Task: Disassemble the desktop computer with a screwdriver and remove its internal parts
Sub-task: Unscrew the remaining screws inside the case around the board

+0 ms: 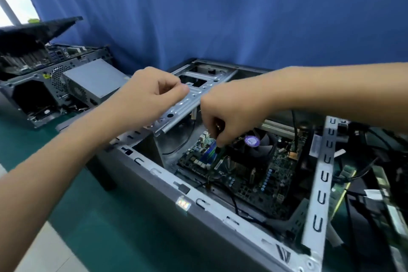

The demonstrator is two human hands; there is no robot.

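An open grey desktop case lies on its side on the green mat. Inside it I see the motherboard and a CPU fan with a purple sticker. My right hand reaches down into the case and pinches the top of an upright green RAM stick beside the blue slots. My left hand hovers over the silver drive bracket with its fingers curled; whether it holds anything is unclear. No screwdriver shows.
A second opened computer case with a grey power supply stands at the back left. Loose circuit boards and black cables lie to the right of the case. A blue curtain hangs behind.
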